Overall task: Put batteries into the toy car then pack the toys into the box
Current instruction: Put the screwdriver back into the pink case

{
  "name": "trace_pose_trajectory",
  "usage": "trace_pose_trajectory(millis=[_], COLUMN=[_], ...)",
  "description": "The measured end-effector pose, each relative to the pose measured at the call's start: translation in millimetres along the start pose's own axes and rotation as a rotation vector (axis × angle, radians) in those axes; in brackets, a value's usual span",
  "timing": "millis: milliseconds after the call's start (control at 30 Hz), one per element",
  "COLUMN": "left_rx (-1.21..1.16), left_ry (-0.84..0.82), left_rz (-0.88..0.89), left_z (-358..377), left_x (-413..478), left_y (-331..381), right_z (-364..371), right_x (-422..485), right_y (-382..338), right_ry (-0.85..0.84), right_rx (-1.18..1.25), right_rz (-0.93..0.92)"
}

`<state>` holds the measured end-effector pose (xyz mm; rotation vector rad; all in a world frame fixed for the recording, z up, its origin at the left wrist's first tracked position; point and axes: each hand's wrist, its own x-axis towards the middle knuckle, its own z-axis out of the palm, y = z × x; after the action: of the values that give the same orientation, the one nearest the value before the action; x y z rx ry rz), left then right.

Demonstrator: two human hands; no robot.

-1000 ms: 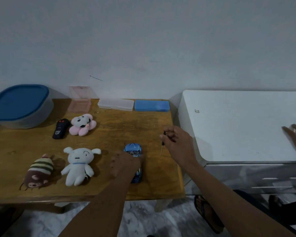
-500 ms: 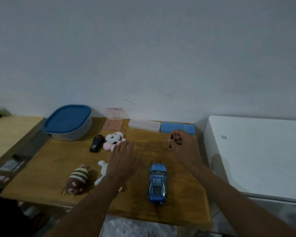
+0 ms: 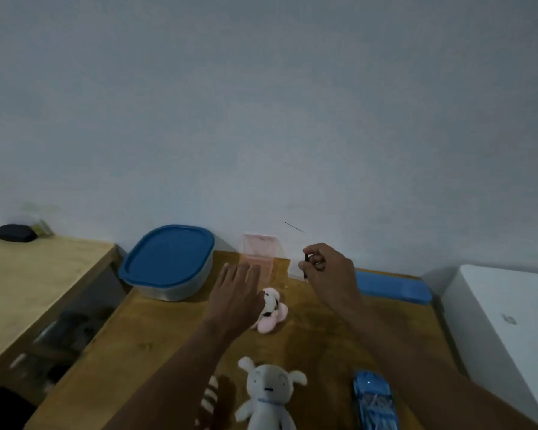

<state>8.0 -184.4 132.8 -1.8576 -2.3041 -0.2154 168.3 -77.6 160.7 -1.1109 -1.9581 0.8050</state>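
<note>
Blue and glossy, the car (image 3: 374, 400) is sitting at the near right edge of the table (image 3: 156, 342), cut off by the bottom of the frame, and neither of our hands is touching it. We are holding a thin screwdriver (image 3: 306, 266) pinched in the fingers of our right hand (image 3: 330, 271), its tip pointing down over the far side of the table. Our left hand (image 3: 235, 297) is reaching forward, flat and spread, holding nothing, toward the pink case (image 3: 260, 259) standing open against the wall. We judge that we are going for batteries, so the battery step is barely begun and no packing has started. Next we are needing a careful pick from the case, then turning the car over for the screwdriver. A pink plush (image 3: 271, 311) is lying just beside our left hand, a white plush (image 3: 269, 395) near the front edge, and a striped one (image 3: 210, 398) is mostly hidden behind our left forearm. The lidded box (image 3: 168, 262) is sitting at the far left, closed. Whether the case holds batteries, we cannot tell; dim light is blurring its contents.
</note>
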Motion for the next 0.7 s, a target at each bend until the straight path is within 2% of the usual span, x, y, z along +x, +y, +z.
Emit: trace_pose_trajectory(millis=[300,500,700], left_rx=[-0.125,-0.154,-0.219], left_ry=[-0.118,-0.17,-0.204], left_rz=[0.072,0.079,0.048], left_z=[42,73,113], left_x=[70,96,106], left_y=[-75,-91,-101], right_z=[81,119,151], right_x=[61,90,112], right_y=[-11,5,28], right_ry=[0.025,-0.035,0.008], right_rx=[0.004,-0.042,-0.017], right_rz=[0.117,0.208,0.316])
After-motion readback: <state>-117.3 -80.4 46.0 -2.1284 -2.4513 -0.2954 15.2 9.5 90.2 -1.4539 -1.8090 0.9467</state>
